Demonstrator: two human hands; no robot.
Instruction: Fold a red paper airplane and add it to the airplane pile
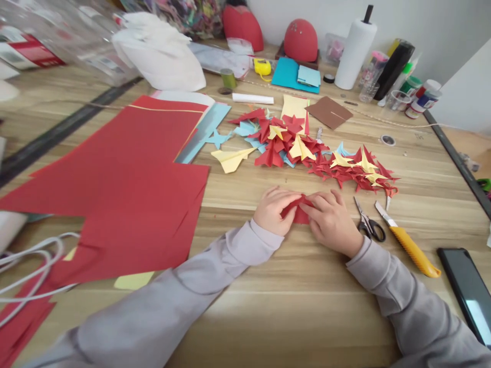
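A small piece of red paper lies on the wooden table between my two hands, partly hidden by the fingers. My left hand grips its left side, fingers bent over the top edge. On the right side, my right hand pinches the same paper, its fingertips close to the left ones. Just beyond the hands is a long heap of folded red, yellow and blue paper shapes. A larger folded yellow piece rests at the heap's left end.
Large red sheets cover the left side. Black scissors, a yellow cutter and a phone lie to the right. Farther back are a brown square, blue paper, a white roll and bottles.
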